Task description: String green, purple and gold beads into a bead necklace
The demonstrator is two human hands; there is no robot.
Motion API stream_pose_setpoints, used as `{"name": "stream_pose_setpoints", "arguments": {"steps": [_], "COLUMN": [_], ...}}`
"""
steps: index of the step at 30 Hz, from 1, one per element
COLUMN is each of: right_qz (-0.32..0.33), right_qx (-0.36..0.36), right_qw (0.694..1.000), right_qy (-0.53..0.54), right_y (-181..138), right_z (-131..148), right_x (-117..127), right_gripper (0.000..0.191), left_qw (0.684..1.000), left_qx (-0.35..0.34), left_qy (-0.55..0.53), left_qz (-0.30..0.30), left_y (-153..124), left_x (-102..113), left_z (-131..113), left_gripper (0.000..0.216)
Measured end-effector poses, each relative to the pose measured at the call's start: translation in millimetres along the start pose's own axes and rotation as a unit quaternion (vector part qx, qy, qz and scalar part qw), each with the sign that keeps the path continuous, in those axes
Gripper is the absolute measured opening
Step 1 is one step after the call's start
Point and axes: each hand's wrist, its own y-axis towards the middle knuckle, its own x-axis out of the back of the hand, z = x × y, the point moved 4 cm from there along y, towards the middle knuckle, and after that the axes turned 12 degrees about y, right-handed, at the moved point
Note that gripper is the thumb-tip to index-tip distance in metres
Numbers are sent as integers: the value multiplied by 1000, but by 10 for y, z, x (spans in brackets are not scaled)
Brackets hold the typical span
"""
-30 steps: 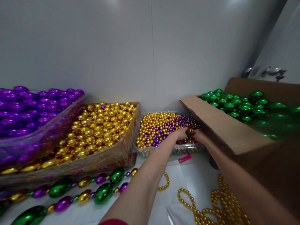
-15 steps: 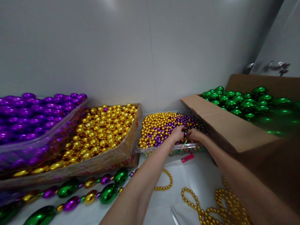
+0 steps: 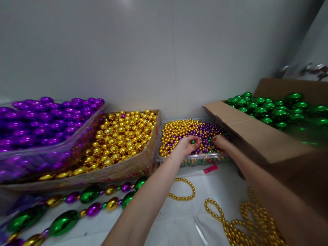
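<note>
My left hand (image 3: 189,145) is over the near part of a clear plastic tub (image 3: 176,158), palm turned partly up and fingers curled around a small green bead (image 3: 193,141). Small gold beads (image 3: 176,130) fill the tub's left and back, and purple beads (image 3: 205,131) its middle and right. To the right, above the purple beads, my right hand (image 3: 219,141) has its fingertips pressed together. Whatever they pinch, if anything, is too small to make out.
Purple ornaments (image 3: 55,119) fill a clear bin at left, beside a carton of gold ornaments (image 3: 125,133). Green ornaments (image 3: 276,111) fill a cardboard box (image 3: 246,130) at right. A large bead garland (image 3: 64,222), gold strands (image 3: 235,229), a red tag (image 3: 210,169) and a shiny metal blade-like tool (image 3: 201,232) lie in front.
My left hand has drawn back left and turned its palm up, showing a green bead. The gap between my hands has widened. The whole view has shifted slightly.
</note>
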Motion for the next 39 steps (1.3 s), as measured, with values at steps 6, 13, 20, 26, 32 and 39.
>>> {"name": "stream_pose_setpoints", "arguments": {"steps": [6,13,20,26,32,39], "right_qz": [-38,-13,-1,24,101,235], "right_qx": [49,58,48,98,184,258], "right_qw": [995,993,999,976,943,921], "right_qy": [-76,-100,17,192,259,174], "right_y": [54,53,-20,-290,-866,-1651], "right_z": [149,197,189,208,561,1012], "right_x": [-140,-245,-203,-4,39,-439], "right_gripper": [28,30,28,33,31,28], "left_qw": [996,992,991,988,975,937], "left_qx": [28,38,37,31,47,12], "left_qy": [-78,-114,-126,-145,-217,-347], "left_qz": [17,25,35,46,14,-23], "left_y": [-103,-208,-424,-730,-897,-1031], "left_x": [-11,9,27,41,-107,-307], "left_z": [69,69,38,131,369,618], "left_gripper": [29,28,32,32,30,37]}}
